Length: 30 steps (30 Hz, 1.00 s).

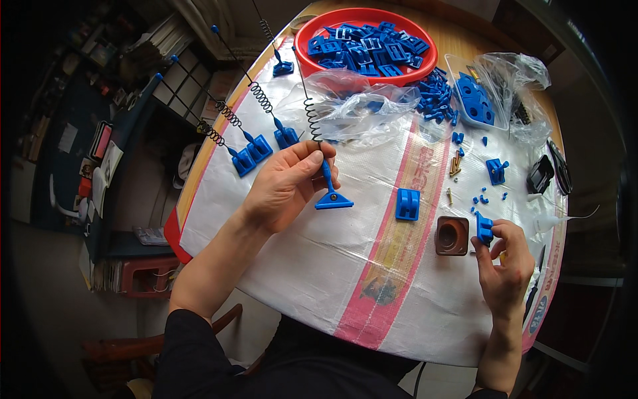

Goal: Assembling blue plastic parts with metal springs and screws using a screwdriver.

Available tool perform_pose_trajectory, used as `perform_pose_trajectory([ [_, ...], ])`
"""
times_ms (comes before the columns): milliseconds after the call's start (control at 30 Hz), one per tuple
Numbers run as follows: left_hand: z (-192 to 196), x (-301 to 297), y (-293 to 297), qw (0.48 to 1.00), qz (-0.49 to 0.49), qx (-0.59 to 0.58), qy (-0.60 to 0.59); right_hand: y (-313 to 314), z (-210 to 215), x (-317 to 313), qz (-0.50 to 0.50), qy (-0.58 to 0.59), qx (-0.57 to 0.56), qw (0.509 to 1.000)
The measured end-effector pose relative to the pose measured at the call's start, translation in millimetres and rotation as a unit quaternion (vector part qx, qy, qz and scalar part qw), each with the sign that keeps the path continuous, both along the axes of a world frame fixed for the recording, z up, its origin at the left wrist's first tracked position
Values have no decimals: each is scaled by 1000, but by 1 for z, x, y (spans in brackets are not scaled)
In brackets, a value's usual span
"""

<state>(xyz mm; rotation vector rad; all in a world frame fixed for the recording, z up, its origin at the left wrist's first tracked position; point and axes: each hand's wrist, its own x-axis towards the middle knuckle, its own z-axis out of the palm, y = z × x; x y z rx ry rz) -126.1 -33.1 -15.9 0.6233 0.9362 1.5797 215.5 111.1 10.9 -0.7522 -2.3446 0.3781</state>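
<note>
My left hand [282, 186] pinches the blue stem of a coiled-wire antenna [334, 199]. Its flat triangular base hangs below my fingers, and the black spring wire rises above them. Over at the right, my right hand [508, 272] grips a small blue plastic bracket [484, 227] between thumb and fingers. Just left of that bracket stands a brown square block [452, 237] with a round hollow. Between my hands a loose blue base [407, 204] lies on the sheet. Tiny blue pieces [483, 199] and brass screws [455, 163] are scattered beyond my right hand.
Several finished-looking antennas [258, 147] stand at the left edge. A red basin [435, 50] of blue parts sits at the back, near a pile of blue stems [435, 96], plastic bags [372, 100] and a clear box [458, 100]. A dropper bottle [546, 221] lies at the right.
</note>
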Motion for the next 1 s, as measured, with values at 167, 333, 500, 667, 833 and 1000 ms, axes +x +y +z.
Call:
perform_pose_trajectory([
  [167, -1, -1, -1, 1000, 7, -7, 3, -1, 1, 0, -1, 1, -2, 1000],
  [333, -3, -1, -1, 1000, 1, 3, 7, 0, 0, 0, -1, 2, -2, 1000],
  [500, -7, 1, -1, 999, 32, -5, 40, -1, 0, 0, -1, 2, -4, 1000],
  [667, -7, -1, -1, 999, 29, -3, 16, -1, 0, 0, -2, 1, -9, 1000],
  [833, -5, 0, -1, 1000, 13, -16, -18, -1, -1, 0, -2, 2, -7, 1000],
  [1000, -3, 1, -1, 999, 6, -26, -35, 0, -1, 0, -1, 1, -4, 1000],
])
